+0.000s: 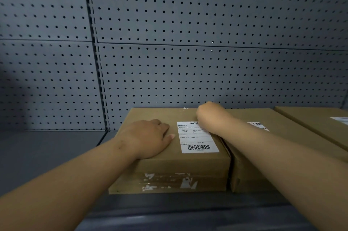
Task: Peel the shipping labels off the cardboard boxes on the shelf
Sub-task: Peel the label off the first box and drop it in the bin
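White shipping label [197,137] lies atop the leftmost cardboard box [169,164] on the shelf [47,147], between the hands: left hand [148,138] pressed flat beside it, right hand [211,115] curled at its far corner, grip hidden.

Three cardboard boxes side by side on the shelf [47,147], backed by a pegboard wall [188,23]. Left box [169,166] foremost, middle box [282,136] touching its right side, right box [320,123] beyond. Shipping label [197,140] atop left box; left hand [148,136] flat beside it, right hand [211,115] over its far corner.
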Motion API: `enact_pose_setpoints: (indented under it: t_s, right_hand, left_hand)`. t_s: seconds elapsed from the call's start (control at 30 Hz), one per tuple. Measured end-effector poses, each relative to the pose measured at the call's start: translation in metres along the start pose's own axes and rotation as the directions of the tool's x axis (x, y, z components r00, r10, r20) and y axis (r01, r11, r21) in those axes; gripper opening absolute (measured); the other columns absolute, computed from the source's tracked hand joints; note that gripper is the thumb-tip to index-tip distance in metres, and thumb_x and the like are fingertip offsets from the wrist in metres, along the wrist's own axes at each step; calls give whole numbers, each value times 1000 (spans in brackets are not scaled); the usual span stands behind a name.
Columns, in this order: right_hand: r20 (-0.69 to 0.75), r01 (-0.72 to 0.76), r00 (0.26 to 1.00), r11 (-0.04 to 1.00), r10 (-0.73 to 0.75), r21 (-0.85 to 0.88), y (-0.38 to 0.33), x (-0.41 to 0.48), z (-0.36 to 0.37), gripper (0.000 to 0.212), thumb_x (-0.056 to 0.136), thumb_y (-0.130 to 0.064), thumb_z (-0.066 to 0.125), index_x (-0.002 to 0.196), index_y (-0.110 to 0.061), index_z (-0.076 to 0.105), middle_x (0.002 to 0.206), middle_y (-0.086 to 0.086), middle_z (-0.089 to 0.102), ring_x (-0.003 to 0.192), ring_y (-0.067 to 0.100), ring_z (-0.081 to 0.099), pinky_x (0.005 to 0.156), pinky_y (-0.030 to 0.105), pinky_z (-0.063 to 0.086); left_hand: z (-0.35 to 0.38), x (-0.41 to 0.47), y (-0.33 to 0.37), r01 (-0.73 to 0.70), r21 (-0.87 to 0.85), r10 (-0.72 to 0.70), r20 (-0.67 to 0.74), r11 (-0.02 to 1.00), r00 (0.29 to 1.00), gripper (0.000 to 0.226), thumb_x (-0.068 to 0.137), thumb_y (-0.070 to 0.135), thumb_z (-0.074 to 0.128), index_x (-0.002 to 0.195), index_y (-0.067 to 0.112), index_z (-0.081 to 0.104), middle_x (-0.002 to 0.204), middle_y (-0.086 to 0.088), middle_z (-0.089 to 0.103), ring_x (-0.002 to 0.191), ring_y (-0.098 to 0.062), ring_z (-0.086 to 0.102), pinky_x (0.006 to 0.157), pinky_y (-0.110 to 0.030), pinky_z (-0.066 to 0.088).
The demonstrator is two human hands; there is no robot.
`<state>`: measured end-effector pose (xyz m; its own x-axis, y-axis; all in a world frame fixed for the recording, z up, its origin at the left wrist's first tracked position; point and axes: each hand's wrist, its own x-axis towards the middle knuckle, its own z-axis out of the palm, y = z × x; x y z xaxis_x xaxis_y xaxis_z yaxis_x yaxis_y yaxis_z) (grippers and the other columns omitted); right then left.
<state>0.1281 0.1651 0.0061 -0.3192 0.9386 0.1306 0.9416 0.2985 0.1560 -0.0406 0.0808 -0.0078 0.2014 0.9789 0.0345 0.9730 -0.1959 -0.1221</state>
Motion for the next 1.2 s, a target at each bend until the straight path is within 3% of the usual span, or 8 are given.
enact_pose_setpoints:
  t_s: [0.07, 0.17, 0.3, 0.5, 0.73, 0.87, 1.0, 1.2]
  right_hand:
    - [37, 29, 999, 1000, -29, -1, -2, -1, -5, 35, 74, 8, 55, 51, -12, 38, 56, 2, 36, 53, 18, 41, 45, 22, 31]
    - [35, 40, 998, 951, -53, 306, 14, -3, -15, 37, 77, 3, 47, 46, -10, 33, 47, 10, 28, 48, 16, 22, 47, 24, 19]
    - [-65, -21, 995, 811, 73, 584, 37, -6, -18, 28, 88, -23, 60, 79, 1, 68, 81, 19, 70, 65, 19, 51, 60, 25, 37]
    - [9, 9, 1000, 897, -14, 441, 15, -16, -3, 46, 82, -50, 65, 99, -8, 74, 105, 10, 73, 97, 22, 68, 88, 35, 53]
    - [-71, 34, 997, 965, -16, 262, -3, -13, -4, 41, 94, -23, 55, 55, -12, 47, 81, 6, 71, 60, 15, 49, 73, 26, 46]
    - [-67, 176, 984, 896, -163, 408, 2, -34, -24, 20, 89, -24, 64, 72, -16, 67, 79, -15, 63, 71, 3, 57, 82, 24, 50]
    - [-99, 93, 994, 804, -42, 588, 14, -32, -26, 17, 89, -22, 64, 91, -7, 73, 105, -6, 72, 90, 7, 60, 84, 22, 44]
    - [-78, -104, 982, 831, 174, 546, 3, -21, -10, 21, 90, -21, 61, 74, -9, 68, 89, 0, 73, 82, 13, 66, 73, 24, 49]
  left_hand:
    - [0, 0, 0, 2, 1, -2, 1, 1000, 1000, 57, 99, 53, 19, 144, 23, 35, 147, -1, 41, 127, -21, 47, 105, -40, 40]
    - [-1, 1, 1, -2, 8, 2, 2, 1000, 1000, 57, 98, 53, 19, 144, 23, 35, 147, -1, 41, 127, -22, 47, 104, -40, 40]
    - [-1, -1, 1, -1, 8, 1, -1, 1000, 1000, 56, 99, 53, 19, 145, 24, 33, 148, -1, 39, 127, -22, 47, 105, -39, 40]
    - [0, -1, 1, 6, 0, -6, -1, 1000, 1000, 56, 99, 52, 19, 143, 23, 36, 146, -2, 41, 127, -22, 48, 105, -40, 40]
    - [0, -2, 2, 12, -3, -12, 3, 1000, 1000, 56, 99, 52, 19, 143, 23, 35, 147, -2, 41, 127, -23, 48, 105, -40, 40]
    - [-2, -3, 2, 10, -6, -10, 10, 1000, 1000, 56, 99, 52, 19, 146, 23, 33, 148, -3, 39, 128, -23, 46, 105, -40, 40]
    - [-1, -3, 1, 11, -13, -11, 4, 1000, 1000, 56, 99, 52, 19, 144, 23, 36, 147, -2, 40, 127, -22, 48, 104, -40, 41]
    - [1, -3, 0, 9, -37, -9, -14, 999, 1000, 56, 99, 53, 19, 143, 24, 36, 147, 0, 40, 127, -21, 47, 104, -40, 41]
